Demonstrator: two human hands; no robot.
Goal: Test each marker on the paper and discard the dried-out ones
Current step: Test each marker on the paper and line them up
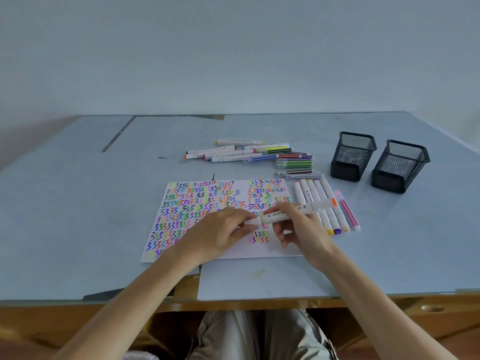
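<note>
A white marker with an orange end (291, 213) lies level above the paper (207, 203), held between both hands. My left hand (223, 229) pinches its cap at the left end. My right hand (296, 227) grips the barrel near the middle. The white sheet is covered with rows of coloured zigzag test marks. A row of several white markers (318, 203) and a pink pen (348, 211) lies just right of the paper. A loose pile of other markers and thin pens (249, 153) lies beyond the paper.
Two black mesh pen holders (353, 155) (400, 166) stand at the right rear of the pale blue table (78, 216). The table's front edge runs just below my forearms, with my lap beneath it. A wall rises behind the table.
</note>
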